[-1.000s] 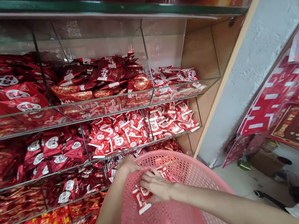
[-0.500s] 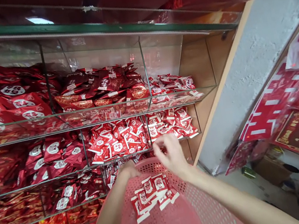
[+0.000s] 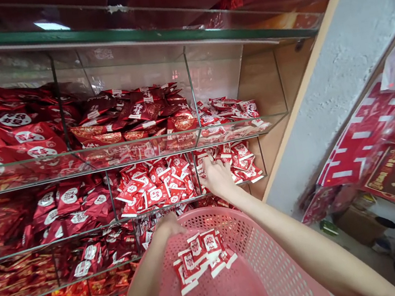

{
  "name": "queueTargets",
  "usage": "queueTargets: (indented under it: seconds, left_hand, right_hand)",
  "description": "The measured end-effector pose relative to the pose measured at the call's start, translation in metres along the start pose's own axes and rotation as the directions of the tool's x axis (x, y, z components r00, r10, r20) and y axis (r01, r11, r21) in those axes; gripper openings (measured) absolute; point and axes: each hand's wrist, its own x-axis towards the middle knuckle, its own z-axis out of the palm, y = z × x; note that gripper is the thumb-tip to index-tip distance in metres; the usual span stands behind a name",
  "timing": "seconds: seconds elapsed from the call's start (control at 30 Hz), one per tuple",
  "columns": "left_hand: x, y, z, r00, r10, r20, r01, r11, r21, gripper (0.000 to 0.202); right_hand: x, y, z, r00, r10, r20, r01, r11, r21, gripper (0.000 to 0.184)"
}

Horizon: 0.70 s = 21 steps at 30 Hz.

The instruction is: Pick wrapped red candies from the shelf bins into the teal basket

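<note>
My left hand (image 3: 168, 225) grips the far rim of a pink perforated basket (image 3: 263, 268) held in front of a glass shelf unit. Several small red-and-white packets (image 3: 201, 260) lie in the basket. My right hand (image 3: 217, 177) reaches into the right-hand compartment of the second shelf, its fingers curled down among the small red packets (image 3: 239, 160) heaped there; whether it has hold of one is hidden.
Glass-fronted shelves (image 3: 109, 163) hold heaps of red packets in divided compartments, larger ones at the left. A wooden side panel (image 3: 266, 86) and a white wall (image 3: 340, 73) stand to the right. Red printed sheets (image 3: 381, 137) and boxes lie at the far right on the floor.
My right hand let go of packets in the basket, rose and moved forward into the shelf compartment. The left hand stayed on the basket rim.
</note>
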Motion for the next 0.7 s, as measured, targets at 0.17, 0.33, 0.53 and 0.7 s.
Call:
queueTargets:
  seconds: [0.17, 0.33, 0.53, 0.7]
  left_hand:
    - [0.001, 0.001, 0.0, 1.0, -0.009, 0.006, 0.009, 1.0, -0.001, 0.031]
    - [0.003, 0.001, 0.002, 1.0, -0.008, 0.013, 0.008, 1.0, -0.003, 0.03]
    - [0.005, 0.0, 0.006, 1.0, -0.016, 0.027, 0.016, 1.0, -0.006, 0.031]
    - [0.0, 0.003, 0.006, 0.999, -0.022, 0.032, 0.022, 1.0, 0.007, 0.032]
  right_hand:
    - [-0.004, 0.005, -0.005, 0.999, -0.015, -0.048, 0.019, 0.997, 0.079, 0.027]
    - [-0.025, 0.018, -0.036, 0.968, 0.002, -0.252, 0.082, 0.944, 0.32, 0.021]
    - [-0.078, 0.02, -0.047, 0.99, -0.137, 0.044, 0.076, 0.758, 0.648, 0.018]
    - [-0.101, -0.013, 0.011, 0.868, -0.273, 0.414, 0.044, 0.874, 0.485, 0.018]
